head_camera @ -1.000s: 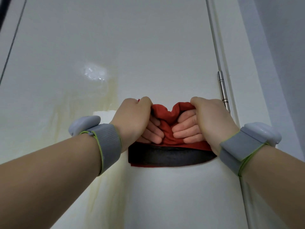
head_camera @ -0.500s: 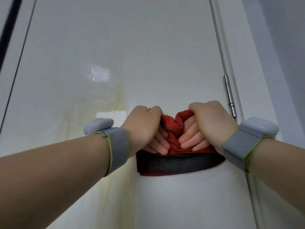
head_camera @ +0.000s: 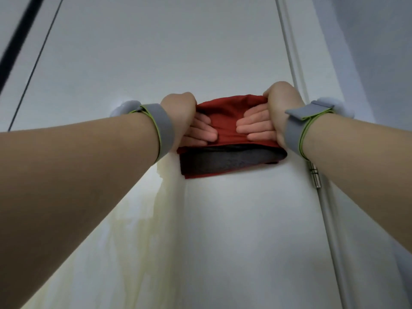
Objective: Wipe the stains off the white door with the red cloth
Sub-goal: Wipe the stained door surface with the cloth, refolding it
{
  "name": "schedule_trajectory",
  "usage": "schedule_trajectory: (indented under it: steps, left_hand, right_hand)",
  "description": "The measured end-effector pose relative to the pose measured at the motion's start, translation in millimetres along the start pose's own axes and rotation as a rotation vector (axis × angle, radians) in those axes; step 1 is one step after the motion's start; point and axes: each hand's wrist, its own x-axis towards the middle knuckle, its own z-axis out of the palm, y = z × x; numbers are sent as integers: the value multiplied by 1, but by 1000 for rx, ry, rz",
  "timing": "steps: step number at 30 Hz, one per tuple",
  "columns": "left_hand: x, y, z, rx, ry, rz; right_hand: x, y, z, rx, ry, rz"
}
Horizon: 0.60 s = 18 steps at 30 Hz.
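as the left hand (head_camera: 185, 121) and right hand (head_camera: 273, 117), fingers now flat, press the red cloth (head_camera: 225, 121) higher, yellow stains (head_camera: 142, 230) remain below.

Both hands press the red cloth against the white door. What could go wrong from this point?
1. The yellowish stain lies below and to the left of the red cloth, so strokes at this height may miss it.
2. The left hand and right hand press only the upper part. The loose lower fold could slip or drag.
3. The right hand works near the hinge, where the cloth might catch.
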Motion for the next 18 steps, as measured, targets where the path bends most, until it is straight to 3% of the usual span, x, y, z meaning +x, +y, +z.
schedule_trajectory:
  steps: [3,8,18]
  left_hand:
    - [-1,-1,-1,-36,12,7]
    - [-5,-10,5,-72,73,65]
    - [-17,-28,13,15,117,79]
  right_hand:
    - [3,5,-4,61,58,-11]
    - [-10,15,1,203,-50,-54]
    - [-37,40,22,155,5,-73]
